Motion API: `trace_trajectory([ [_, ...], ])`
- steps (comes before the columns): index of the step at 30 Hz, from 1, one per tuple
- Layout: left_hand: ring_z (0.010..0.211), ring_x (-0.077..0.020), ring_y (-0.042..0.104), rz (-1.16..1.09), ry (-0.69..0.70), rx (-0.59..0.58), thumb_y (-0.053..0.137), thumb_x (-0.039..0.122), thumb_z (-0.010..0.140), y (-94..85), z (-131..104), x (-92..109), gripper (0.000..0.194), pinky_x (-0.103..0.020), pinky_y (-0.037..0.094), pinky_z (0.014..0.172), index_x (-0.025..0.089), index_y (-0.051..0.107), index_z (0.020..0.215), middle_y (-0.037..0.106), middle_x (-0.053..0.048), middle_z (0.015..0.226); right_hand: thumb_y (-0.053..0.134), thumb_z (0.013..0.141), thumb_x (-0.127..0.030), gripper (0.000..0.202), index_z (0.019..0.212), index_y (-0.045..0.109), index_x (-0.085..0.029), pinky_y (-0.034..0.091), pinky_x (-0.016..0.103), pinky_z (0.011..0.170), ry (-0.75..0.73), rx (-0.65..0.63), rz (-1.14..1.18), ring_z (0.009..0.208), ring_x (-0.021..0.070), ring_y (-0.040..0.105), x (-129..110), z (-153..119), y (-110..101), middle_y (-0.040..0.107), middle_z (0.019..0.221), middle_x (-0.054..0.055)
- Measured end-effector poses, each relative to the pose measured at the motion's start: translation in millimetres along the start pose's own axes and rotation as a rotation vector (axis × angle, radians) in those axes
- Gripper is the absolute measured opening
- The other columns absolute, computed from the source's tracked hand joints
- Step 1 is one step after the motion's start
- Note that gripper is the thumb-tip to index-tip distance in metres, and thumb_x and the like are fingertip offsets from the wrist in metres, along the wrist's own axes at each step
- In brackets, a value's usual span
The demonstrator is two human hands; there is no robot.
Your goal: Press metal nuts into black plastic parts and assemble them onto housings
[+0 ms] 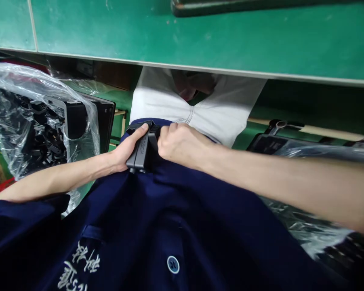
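Right now a dark grey plastic part (pixel 141 151) with raised lettering is held above the person's lap, just outside the front edge of the green bench (pixel 200 44) and below its level. The left grip (pixel 124 151) is closed around the part's left side, thumb laid over its upper face. The right grip (pixel 180 143) has its fingers folded tightly together against the part's other side; whatever they may be pinching is hidden. Beneath are a navy garment (pixel 169 210) with white stitched characters and pale trousers (pixel 160 97), which reach in under the bench's front edge. To the left, below that edge, a clear plastic bag (pixel 33 79) surrounds a pile of small black pieces (pixel 48 137). To the right, also below the edge, sits a metal ring-ended tool (pixel 280 124), with clear film (pixel 321 150) nearby. A long dark object (pixel 248 7) lies on the bench, partly cut off by the view.
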State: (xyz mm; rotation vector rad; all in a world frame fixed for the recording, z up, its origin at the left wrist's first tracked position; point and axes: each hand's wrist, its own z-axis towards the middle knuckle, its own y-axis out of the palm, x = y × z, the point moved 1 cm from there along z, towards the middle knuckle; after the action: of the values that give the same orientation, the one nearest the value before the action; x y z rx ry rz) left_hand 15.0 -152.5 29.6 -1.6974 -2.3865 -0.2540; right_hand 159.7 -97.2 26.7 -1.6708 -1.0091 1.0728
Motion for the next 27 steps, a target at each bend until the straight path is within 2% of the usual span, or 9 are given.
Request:
trace_trajectory([
  [3, 0.049, -0.014, 0.058, 0.022, 0.068, 0.014, 0.065, 0.054, 0.079, -1.7, 2.7, 7.5, 0.038, -0.025, 0.048, 0.047, 0.017, 0.061, 0.073, 0.061, -0.001, 0.057, 0.041, 0.072, 0.01, 0.034, 0.069, 0.067, -0.012, 0.033, 0.031, 0.053, -0.009, -0.008, 0.088, 0.064, 0.0211, 0.057, 5.7, 9.0, -8.5, 0.064, 0.07, 0.011],
  [5, 0.046, -0.0126, 0.054, 0.067, 0.147, 0.03, 0.069, 0.055, 0.075, 0.6, 2.0, 11.6, 0.04, -0.024, 0.045, 0.044, 0.017, 0.059, 0.07, 0.058, 0.0, 0.054, 0.049, 0.073, 0.004, 0.028, 0.069, 0.068, -0.015, 0.033, 0.032, 0.053, -0.007, -0.025, 0.211, 0.062, 0.0213, 0.057, 5.0, 8.5, -8.6, 0.065, 0.069, 0.008],
  [8, 0.043, -0.0084, 0.046, 0.137, 0.372, 0.081, 0.077, 0.06, 0.064, 7.5, 0.3, 18.1, 0.049, -0.021, 0.041, 0.042, 0.016, 0.056, 0.066, 0.052, 0.003, 0.052, 0.055, 0.079, -0.009, 0.015, 0.077, 0.069, -0.014, 0.03, 0.031, 0.05, -0.012, -0.025, 0.385, 0.059, 0.0203, 0.057, -6.8, -0.6, 0.9, 0.066, 0.071, 0.008],
  [10, 0.047, -0.007, 0.046, 0.18, 0.552, 0.115, 0.078, 0.063, 0.059, 10.4, 0.1, 22.3, 0.054, -0.02, 0.041, 0.045, 0.015, 0.056, 0.067, 0.052, 0.004, 0.056, 0.055, 0.081, -0.013, 0.014, 0.08, 0.069, -0.01, 0.029, 0.029, 0.05, 0.01, 0.019, 0.437, 0.062, 0.02, 0.058, -15.8, -8.0, 9.5, 0.066, 0.073, 0.011],
  [12, 0.052, -0.0075, 0.049, 0.225, 0.649, 0.125, 0.077, 0.064, 0.059, 10.3, 0.4, 24.2, 0.055, -0.019, 0.044, 0.05, 0.014, 0.058, 0.069, 0.054, 0.003, 0.06, 0.054, 0.084, -0.018, 0.017, 0.078, 0.068, -0.008, 0.027, 0.029, 0.05, 0.037, 0.093, 0.443, 0.063, 0.02, 0.057, -18.7, -13.4, 15.9, 0.064, 0.07, 0.012],
  [16, 0.061, -0.0133, 0.057, 0.281, 0.525, 0.054, 0.075, 0.066, 0.061, 6.1, -2.2, 18.9, 0.056, -0.023, 0.049, 0.055, 0.014, 0.062, 0.076, 0.059, -0.001, 0.064, 0.054, 0.088, -0.038, 0.033, 0.071, 0.066, -0.012, 0.027, 0.028, 0.051, 0.214, 0.297, 0.478, 0.06, 0.0184, 0.054, 6.5, -14.4, 19.2, 0.059, 0.063, 0.007],
  [20, 0.062, -0.0139, 0.058, 0.235, 0.494, 0.052, 0.075, 0.064, 0.063, 4.1, -6.5, 19.1, 0.054, -0.022, 0.05, 0.057, 0.014, 0.062, 0.079, 0.057, 0.0, 0.062, 0.056, 0.086, -0.045, 0.037, 0.069, 0.063, -0.013, 0.029, 0.027, 0.052, 0.332, 0.475, 0.53, 0.057, 0.015, 0.051, 31.2, -6.5, 20.2, 0.057, 0.062, 0.004],
  [23, 0.054, -0.0091, 0.051, 0.206, 0.542, 0.056, 0.077, 0.06, 0.064, 3.3, -4.6, 31.1, 0.05, -0.019, 0.045, 0.052, 0.014, 0.059, 0.074, 0.052, 0.002, 0.059, 0.055, 0.087, -0.041, 0.034, 0.07, 0.063, -0.012, 0.03, 0.028, 0.051, 0.309, 0.577, 0.464, 0.057, 0.0161, 0.051, 13.5, -2.3, 22.1, 0.057, 0.064, 0.005],
  [27, 0.042, -0.0046, 0.036, 0.208, 0.517, 0.048, 0.074, 0.065, 0.064, 5.3, -0.7, 44.5, 0.054, -0.018, 0.032, 0.039, 0.015, 0.052, 0.062, 0.042, 0.005, 0.052, 0.049, 0.091, -0.035, 0.034, 0.065, 0.06, -0.015, 0.03, 0.029, 0.048, 0.198, 0.602, 0.413, 0.054, 0.0151, 0.048, -17.6, -5.5, 24.3, 0.055, 0.061, 0.006],
])
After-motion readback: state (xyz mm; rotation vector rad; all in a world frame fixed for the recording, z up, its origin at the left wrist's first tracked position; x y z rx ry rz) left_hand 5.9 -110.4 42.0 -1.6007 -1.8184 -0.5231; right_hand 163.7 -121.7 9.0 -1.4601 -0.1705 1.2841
